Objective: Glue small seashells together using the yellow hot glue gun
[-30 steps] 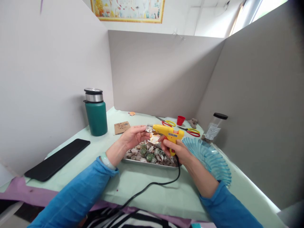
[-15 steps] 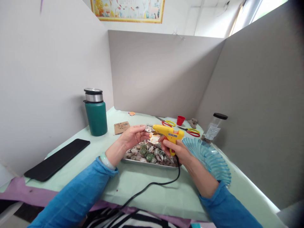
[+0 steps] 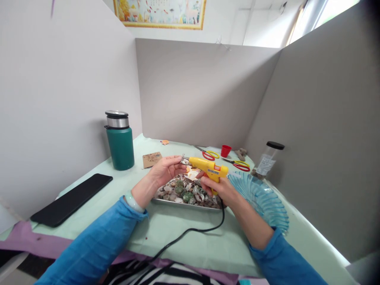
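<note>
My right hand (image 3: 217, 185) is wrapped round a yellow hot glue gun (image 3: 208, 165), its black cord running down over the table. The gun's metal nozzle points left and meets a small whitish shell (image 3: 184, 160) pinched in the fingertips of my left hand (image 3: 168, 170). Fingers and nozzle hide part of that shell. Below both hands lies a metal tray (image 3: 187, 204) full of shells and green, stone-like pieces (image 3: 188, 196). White and orange shells (image 3: 192, 174) show between the hands at the tray's far side.
A green bottle (image 3: 120, 144) and a black slab (image 3: 73, 200) are at left. A brown card (image 3: 152, 159) lies behind my left hand. Scissors (image 3: 240, 165), a red cup (image 3: 226, 151), a blue glass plate (image 3: 268, 206) and a lidded jar (image 3: 267, 160) are at right. Grey panels surround the table.
The glue gun has shifted slightly left and tilted a little, its nozzle now closer in at the shell. My left hand has stayed nearly still.
</note>
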`<state>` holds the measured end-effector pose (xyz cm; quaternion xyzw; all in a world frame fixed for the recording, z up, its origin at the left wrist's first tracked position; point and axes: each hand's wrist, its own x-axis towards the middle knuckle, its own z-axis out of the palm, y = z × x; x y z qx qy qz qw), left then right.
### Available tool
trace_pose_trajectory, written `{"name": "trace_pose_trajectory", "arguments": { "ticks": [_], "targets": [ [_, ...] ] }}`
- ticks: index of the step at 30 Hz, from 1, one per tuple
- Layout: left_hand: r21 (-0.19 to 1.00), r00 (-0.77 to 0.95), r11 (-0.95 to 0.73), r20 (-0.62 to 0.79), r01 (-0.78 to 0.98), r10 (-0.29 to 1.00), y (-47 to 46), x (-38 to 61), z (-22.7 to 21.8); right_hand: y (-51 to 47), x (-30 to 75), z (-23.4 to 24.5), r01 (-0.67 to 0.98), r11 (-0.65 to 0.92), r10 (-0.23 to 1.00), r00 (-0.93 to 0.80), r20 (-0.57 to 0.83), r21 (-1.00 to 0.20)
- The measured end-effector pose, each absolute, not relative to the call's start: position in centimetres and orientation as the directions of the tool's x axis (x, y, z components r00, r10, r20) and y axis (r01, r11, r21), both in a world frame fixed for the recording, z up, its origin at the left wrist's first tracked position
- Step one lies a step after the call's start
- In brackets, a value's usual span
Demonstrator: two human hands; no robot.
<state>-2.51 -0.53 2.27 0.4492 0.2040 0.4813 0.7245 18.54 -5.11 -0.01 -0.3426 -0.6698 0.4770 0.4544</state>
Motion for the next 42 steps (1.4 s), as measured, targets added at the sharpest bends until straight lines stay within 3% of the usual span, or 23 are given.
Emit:
{"name": "trace_pose_trajectory", "arguments": {
  "ticks": [42],
  "targets": [
    [0.846,0.477,0.149,0.136,-0.511,0.868,-0.71,-2.41,2.28,-5.36,18.56,0.33,-0.006,0.301,0.888,-0.363,0.282,-0.954]
  ]
}}
